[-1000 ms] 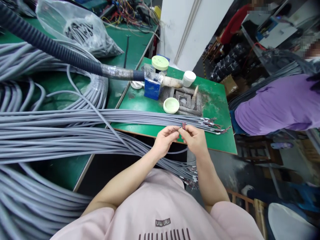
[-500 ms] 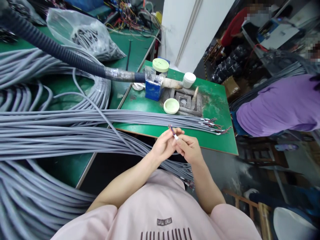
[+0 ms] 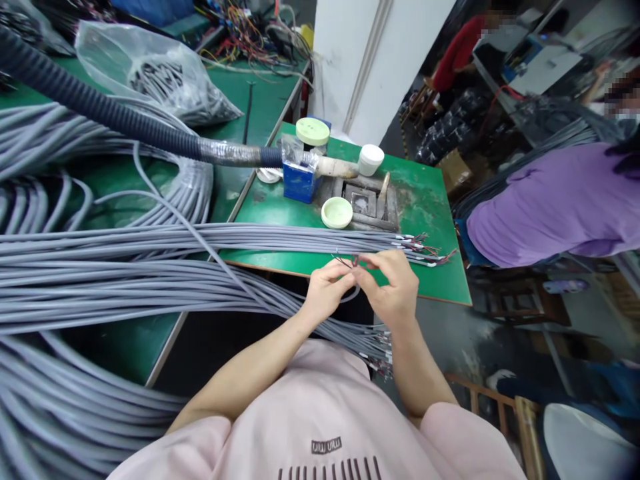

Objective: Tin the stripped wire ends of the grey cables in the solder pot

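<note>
My left hand pinches the end of a grey cable near the table's front edge. Thin dark and reddish wires fan out from that end, between the two hands. My right hand is closed on the same wires with thumb and forefinger. A loop of the grey cable curves below the fingers; the fingertips hide where the wires leave the sheath. Just beyond lies a row of grey cables, their stripped ends showing white wraps and coloured wires at the right.
A solder pot in a stained frame, a pale green dish, a white tub and a blue box stand on the green table. A black hose crosses at left. A person in purple is at right.
The wires were bunched together and pointing up; now they are spread apart. My right hand has turned and moved up beside them, and the white wrap at the cable end is hidden.
</note>
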Action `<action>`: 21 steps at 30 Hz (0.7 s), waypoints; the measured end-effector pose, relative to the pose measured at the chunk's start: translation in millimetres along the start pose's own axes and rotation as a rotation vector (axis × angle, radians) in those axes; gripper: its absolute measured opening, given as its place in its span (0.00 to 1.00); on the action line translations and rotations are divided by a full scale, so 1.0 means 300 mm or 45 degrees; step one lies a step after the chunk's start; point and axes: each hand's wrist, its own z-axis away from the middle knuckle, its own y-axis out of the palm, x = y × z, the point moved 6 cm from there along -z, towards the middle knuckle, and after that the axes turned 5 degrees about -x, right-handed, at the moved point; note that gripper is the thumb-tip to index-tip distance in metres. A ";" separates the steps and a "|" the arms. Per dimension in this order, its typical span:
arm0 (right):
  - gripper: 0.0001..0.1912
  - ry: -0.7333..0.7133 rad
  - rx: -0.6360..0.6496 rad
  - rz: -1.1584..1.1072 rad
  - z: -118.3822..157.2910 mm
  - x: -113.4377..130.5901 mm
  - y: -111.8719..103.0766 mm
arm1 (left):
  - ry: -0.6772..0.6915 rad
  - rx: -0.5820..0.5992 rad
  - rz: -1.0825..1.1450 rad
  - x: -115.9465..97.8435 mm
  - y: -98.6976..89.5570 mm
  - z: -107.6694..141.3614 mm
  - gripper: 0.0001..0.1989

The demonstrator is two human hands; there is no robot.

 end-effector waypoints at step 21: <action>0.07 -0.061 -0.090 -0.013 -0.037 -0.041 -0.024 | -0.160 -0.007 0.002 0.040 0.008 0.027 0.12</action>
